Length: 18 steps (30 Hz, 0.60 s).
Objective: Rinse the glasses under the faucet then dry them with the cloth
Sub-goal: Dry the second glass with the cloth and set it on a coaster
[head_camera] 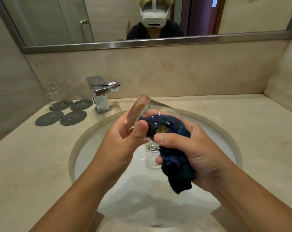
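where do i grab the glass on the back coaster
Grip the glass round its side wall, coming from the front: it stands upright on the coaster, with wall behind and left and the faucet at its right.

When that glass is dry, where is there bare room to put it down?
Widest bare patch: the counter right of the sink, up to the side wall. The counter in front of the coasters is free too. The back-left corner is crowded with coasters, a spare glass and the faucet.

White headset [154, 15], dark top [173, 30], bare forearms [85, 186]
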{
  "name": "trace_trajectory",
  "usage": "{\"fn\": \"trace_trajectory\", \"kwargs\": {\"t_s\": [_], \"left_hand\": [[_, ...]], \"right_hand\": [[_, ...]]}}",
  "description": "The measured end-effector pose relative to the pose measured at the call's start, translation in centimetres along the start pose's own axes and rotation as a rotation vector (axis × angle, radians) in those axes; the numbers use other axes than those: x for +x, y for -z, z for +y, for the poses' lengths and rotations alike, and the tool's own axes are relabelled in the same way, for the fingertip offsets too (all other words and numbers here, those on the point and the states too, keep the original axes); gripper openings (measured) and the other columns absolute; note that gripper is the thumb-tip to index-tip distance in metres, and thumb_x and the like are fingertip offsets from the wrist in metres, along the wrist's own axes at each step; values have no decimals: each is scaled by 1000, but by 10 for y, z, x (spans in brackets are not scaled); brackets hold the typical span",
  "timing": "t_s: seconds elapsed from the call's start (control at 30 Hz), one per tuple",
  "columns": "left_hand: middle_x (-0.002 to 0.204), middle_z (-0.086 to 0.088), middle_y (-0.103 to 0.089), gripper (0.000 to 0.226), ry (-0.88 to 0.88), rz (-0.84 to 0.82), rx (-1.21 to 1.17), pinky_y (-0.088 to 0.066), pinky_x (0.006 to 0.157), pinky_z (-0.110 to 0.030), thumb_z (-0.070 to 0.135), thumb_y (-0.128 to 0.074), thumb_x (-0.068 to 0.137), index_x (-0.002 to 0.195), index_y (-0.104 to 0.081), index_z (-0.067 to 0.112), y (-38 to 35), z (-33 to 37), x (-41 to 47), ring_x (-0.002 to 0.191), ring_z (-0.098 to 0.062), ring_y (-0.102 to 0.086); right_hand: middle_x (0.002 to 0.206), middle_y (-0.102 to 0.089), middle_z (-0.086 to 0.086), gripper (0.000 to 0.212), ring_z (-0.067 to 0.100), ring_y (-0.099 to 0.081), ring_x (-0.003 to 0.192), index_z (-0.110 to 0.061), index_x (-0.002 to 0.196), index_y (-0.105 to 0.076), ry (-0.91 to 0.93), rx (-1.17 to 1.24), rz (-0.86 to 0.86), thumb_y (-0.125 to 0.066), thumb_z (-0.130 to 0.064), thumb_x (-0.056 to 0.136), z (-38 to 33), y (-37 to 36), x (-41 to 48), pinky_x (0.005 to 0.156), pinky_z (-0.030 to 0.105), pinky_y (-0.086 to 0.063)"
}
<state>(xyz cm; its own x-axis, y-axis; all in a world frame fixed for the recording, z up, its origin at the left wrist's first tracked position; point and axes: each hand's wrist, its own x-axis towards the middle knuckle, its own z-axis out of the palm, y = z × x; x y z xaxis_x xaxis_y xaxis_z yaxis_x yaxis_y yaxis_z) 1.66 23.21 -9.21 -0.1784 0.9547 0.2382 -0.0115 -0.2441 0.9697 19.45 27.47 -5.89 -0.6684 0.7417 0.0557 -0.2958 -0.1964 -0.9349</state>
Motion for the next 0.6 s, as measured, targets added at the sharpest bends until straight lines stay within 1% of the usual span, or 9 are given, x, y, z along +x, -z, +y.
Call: {"fn": "trace_trajectory", "kwargs": {"t_s": [0.07, 0.13, 0.2, 0.23, 0.3, 0.37, 0.47, 0.53, 0.6], "left_hand": [[139, -9, -72, 86, 19, -12, 1, -55, 106, -47, 67, -79, 84, 150, -57, 17, -1, 2, -3, 126, -28, -69], [134, -13, -74, 66, 50, -18, -49, -59, 102, -41, 54, -75, 94, 142, -63, 11, -1, 6, -5, 122, -29, -71], [123, -12, -78, 56, 54, 18, -42, -61, 95, -32, 56, -77, 92, 126, -71, 12, -2, 7, -5, 115, -28, -76], [121, -12, -79, 57, 45, 36, -13, -62, 95, -32, 59, -79, 88, 122, -73, 14, -1, 6, -5, 114, -29, -76], [124, -13, -78, 67, 19, 27, 28, -61, 98, -36, 66, -80, 79, 125, -73, 18, 1, 7, -6, 118, -33, -75], [128, -13, -76, 77, -1, -5, 44, -58, 103, -43, 70, -82, 74, 132, -70, 21, 3, 7, -6, 123, -35, -72], [138, -10, -72, 96, -4, -60, 87, -48, 117, -54, 71, -86, 69, 149, -57, 26, 7, 9, -4, 133, -32, -67], [143, -6, -70, 101, 3, -97, 105, -48, 119, -47, 70, -87, 67, 154, -51, 33, 9, 11, -4, 135, -27, -66], [145, -2, -69, 97, -16, -99, 118, -48, 119, -39, 71, -87, 66, 152, -52, 43, 9, 12, -6, 136, -22, -65]], "right_hand": [[87, -73, 11, 37, 25, -67, 54, -29, 106, -83, 29, -100, 14, -77, -9, 76, -2, 2, 0, 51, 28, -55], [76, -70, 12, 39, 30, -68, 56, -33, 103, -84, 56, -248, 12, -82, -1, 81, -5, 3, -1, 51, 28, -55], [72, -65, 16, 44, 32, -65, 57, -35, 105, -83, 69, -380, -11, -77, 5, 90, -6, 4, -3, 54, 28, -56], [73, -65, 18, 45, 32, -65, 57, -36, 108, -83, 64, -414, -27, -74, 5, 91, -6, 5, -2, 56, 28, -57], [79, -68, 21, 44, 33, -63, 58, -36, 110, -83, 31, -402, -75, -79, 3, 89, -7, 5, -2, 57, 30, -58], [78, -65, 17, 40, 34, -56, 59, -32, 108, -83, -23, -286, -123, -84, -2, 82, -8, 5, -3, 53, 28, -56], [74, -63, 7, 32, 23, -47, 55, -31, 100, -84, -108, -111, -155, -77, -11, 77, -10, 5, -3, 47, 24, -51], [80, -62, 10, 31, 18, -46, 50, -31, 100, -84, -123, -82, -159, -76, -12, 77, -10, 7, -2, 46, 22, -49], [83, -62, 15, 31, 17, -47, 46, -28, 101, -84, -110, -88, -150, -76, -11, 77, -9, 9, -2, 46, 22, -48]]}}
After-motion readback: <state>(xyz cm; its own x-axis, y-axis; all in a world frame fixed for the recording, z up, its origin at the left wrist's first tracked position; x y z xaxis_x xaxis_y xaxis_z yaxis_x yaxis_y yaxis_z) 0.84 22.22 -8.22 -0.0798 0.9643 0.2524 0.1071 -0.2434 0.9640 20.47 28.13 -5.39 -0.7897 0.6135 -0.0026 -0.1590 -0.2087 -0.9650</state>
